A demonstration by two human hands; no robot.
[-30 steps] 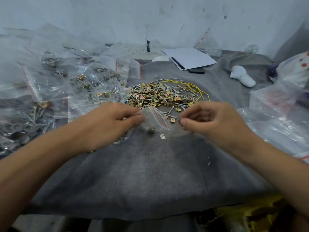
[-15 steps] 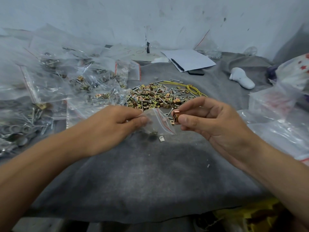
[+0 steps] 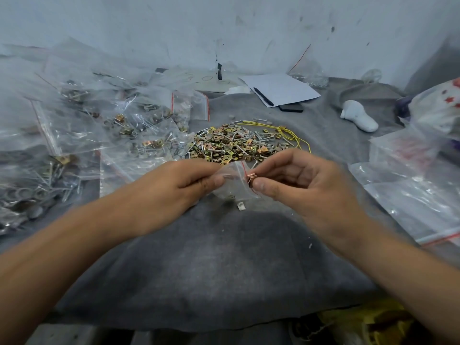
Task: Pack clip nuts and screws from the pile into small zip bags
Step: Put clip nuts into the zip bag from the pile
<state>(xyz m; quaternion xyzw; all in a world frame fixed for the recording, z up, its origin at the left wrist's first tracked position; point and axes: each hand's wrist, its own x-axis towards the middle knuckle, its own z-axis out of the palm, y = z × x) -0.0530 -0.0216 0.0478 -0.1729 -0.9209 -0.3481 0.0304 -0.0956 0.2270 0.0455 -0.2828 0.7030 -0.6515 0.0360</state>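
The right hand's (image 3: 306,185) grip pinches a small coppery clip nut (image 3: 251,177) between thumb and finger. The left hand's (image 3: 174,192) grip pinches the far side of a little clear bag (image 3: 232,181), holding it up just above the grey cloth (image 3: 211,265) on the worktop.

A second ago the right hand held nothing you could see, and it was down by the pile (image 3: 236,145). Half a second ago it had the nut near the bag. Now the nut is right at the bag's mouth, by the red zip line. So I think this nut is about to go in.

The bag's mouth points to the right, at the nut. The bag's long side runs left to right, tipped down a bit. The nut stands on its edge, long side up and down.

One small pale piece (image 3: 240,206) lies on the cloth under the bag.
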